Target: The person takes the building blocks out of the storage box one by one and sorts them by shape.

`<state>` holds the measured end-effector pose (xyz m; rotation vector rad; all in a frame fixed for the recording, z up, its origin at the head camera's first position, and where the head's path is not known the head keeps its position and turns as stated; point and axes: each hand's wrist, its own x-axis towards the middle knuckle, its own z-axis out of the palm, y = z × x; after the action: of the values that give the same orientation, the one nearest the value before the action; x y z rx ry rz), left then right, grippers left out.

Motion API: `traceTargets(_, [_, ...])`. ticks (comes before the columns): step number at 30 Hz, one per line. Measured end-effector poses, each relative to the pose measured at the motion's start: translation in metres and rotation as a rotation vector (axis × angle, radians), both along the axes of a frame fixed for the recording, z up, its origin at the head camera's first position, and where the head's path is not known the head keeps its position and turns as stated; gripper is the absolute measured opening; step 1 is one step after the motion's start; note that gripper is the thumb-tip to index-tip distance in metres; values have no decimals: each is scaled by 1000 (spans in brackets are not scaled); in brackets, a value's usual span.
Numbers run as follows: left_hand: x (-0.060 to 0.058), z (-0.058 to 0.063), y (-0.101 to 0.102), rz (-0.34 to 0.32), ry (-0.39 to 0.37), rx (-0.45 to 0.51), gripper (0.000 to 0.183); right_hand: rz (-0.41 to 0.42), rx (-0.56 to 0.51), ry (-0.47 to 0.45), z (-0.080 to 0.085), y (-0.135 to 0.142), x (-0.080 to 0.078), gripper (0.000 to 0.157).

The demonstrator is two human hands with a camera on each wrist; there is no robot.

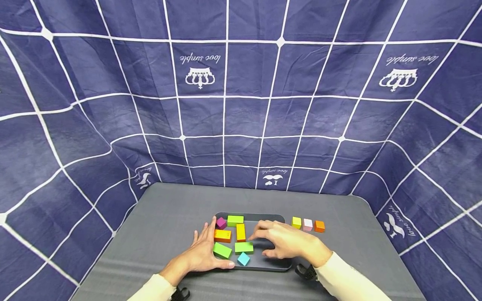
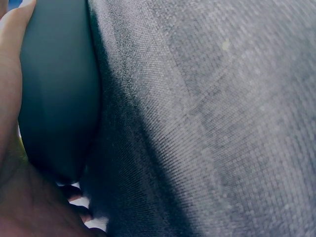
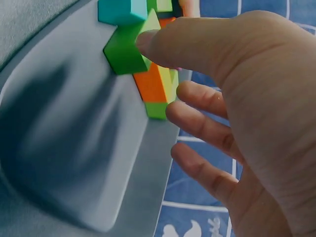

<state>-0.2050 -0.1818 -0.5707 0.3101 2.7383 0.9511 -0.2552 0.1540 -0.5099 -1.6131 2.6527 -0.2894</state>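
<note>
A dark grey tray point(image 1: 263, 264) holds several blocks in its left half. Among them are a magenta cube point(image 1: 221, 223), a far green block point(image 1: 235, 220), two orange-yellow blocks, one lying crosswise point(image 1: 223, 236) and one lengthwise point(image 1: 241, 233), and a cyan cube point(image 1: 243, 259). My left hand point(image 1: 205, 253) rests along the tray's left end, fingers straight, thumb on the near rim, beside a green block point(image 1: 222, 251). Over the tray's middle hovers my right hand point(image 1: 282, 240), fingers loosely bent and apart, holding nothing visible. Its thumb overlaps the middle green block point(image 3: 123, 52) in the right wrist view.
Right of the tray, a yellow cube point(image 1: 296, 222), a pale pink cube point(image 1: 307, 225) and an orange cube point(image 1: 319, 226) stand in a row on the grey tabletop point(image 1: 180, 205). A blue cloth point(image 1: 244, 117) with white lines hangs behind and at both sides.
</note>
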Motion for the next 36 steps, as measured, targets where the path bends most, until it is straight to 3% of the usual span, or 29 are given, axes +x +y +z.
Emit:
traceTargets(15, [-2, 0, 0, 9, 10, -6, 168, 138, 136, 3, 2, -44, 1, 55])
traceTargets(36, [0, 0, 2, 7, 13, 7, 166, 140, 208, -21, -6, -62, -3, 45])
